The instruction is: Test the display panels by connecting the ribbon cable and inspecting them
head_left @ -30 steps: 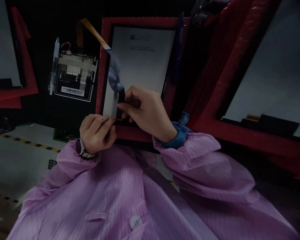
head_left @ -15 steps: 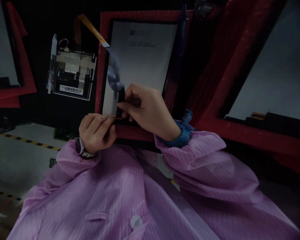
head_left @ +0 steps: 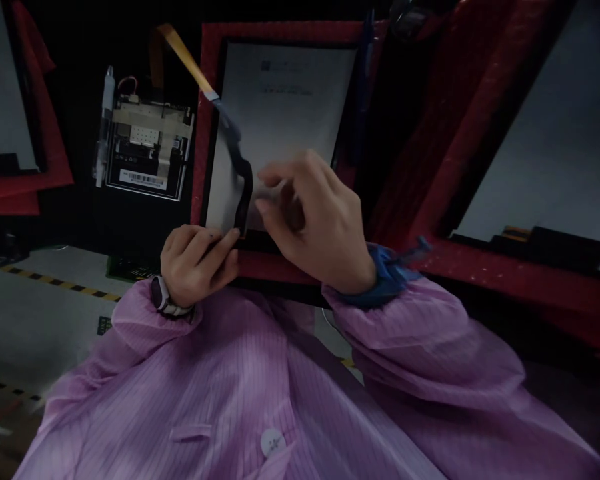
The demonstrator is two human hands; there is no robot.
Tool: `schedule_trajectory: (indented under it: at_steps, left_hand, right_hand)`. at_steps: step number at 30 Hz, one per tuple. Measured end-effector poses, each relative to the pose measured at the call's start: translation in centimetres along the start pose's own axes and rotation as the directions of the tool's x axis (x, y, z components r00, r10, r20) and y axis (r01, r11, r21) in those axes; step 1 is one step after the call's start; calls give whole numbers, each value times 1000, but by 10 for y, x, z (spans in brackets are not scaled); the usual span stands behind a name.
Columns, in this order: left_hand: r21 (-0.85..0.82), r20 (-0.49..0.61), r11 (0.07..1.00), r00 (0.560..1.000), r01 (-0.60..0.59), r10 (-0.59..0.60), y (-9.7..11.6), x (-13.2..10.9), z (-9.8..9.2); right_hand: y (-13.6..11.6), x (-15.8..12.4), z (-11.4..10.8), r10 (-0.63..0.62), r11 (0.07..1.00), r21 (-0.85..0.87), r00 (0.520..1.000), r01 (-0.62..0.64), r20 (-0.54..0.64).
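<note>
A pale display panel (head_left: 285, 113) lies in a red foam tray (head_left: 203, 157) in front of me. A dark flex ribbon (head_left: 244, 187) curls up from the panel's near edge and joins an orange cable (head_left: 183, 53) that runs to a circuit board module (head_left: 145, 150) on the left. My left hand (head_left: 195, 263) is closed, its fingertips pinching the ribbon's lower end at the panel's corner. My right hand (head_left: 315, 220) hovers just right of the ribbon with its fingers spread and slightly blurred, holding nothing.
More red trays with pale panels stand at the right (head_left: 540, 140) and far left (head_left: 10, 100). A blue pen-like stick (head_left: 364, 73) lies along the tray's right side. Below left is a grey floor with yellow-black tape (head_left: 55, 287).
My right hand has let go of the ribbon and lifted away to the right with its fingers opening. The ribbon has sprung into a taller curl. My left hand stays put.
</note>
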State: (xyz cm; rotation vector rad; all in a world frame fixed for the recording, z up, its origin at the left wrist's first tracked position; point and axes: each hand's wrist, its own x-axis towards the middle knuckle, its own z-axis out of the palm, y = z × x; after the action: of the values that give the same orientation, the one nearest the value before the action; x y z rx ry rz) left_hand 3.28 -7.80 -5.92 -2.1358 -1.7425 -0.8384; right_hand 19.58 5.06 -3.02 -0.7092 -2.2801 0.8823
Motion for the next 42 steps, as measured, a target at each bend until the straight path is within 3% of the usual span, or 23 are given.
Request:
schedule_trajectory:
  at_steps: [3,5,7,15,25,38,42]
  left_hand:
    - [23,1,1000,1000,-7,7,0,0,0]
    - [21,7,1000,1000,-9,9,0,0,0]
    - [6,8,1000,1000,-7,7,0,0,-1]
    - [-24,10,1000,1000,-9,10,0,-1,-1]
    - [-15,-19,1000,1000,-14,14,1,-1,1]
    - [25,-23,998,998,65,-64,4,1,-1]
    - [2,12,997,997,78,-78,5,2,-5]
  right_hand:
    - [10,-11,-6,-321,921,-178,934,346,155]
    - [16,-16,-5,-404,854,-245,882,459,243]
    - [20,-19,-3,-422,806,-318,861,499,283]
    - [21,-19,-4,-447,764,-360,842,535,301]
    - [22,-19,-6,-386,848,-253,869,467,308]
    - [20,-18,-7,-458,773,-319,831,548,316]
    - [20,-19,-7,-403,823,-262,843,504,355]
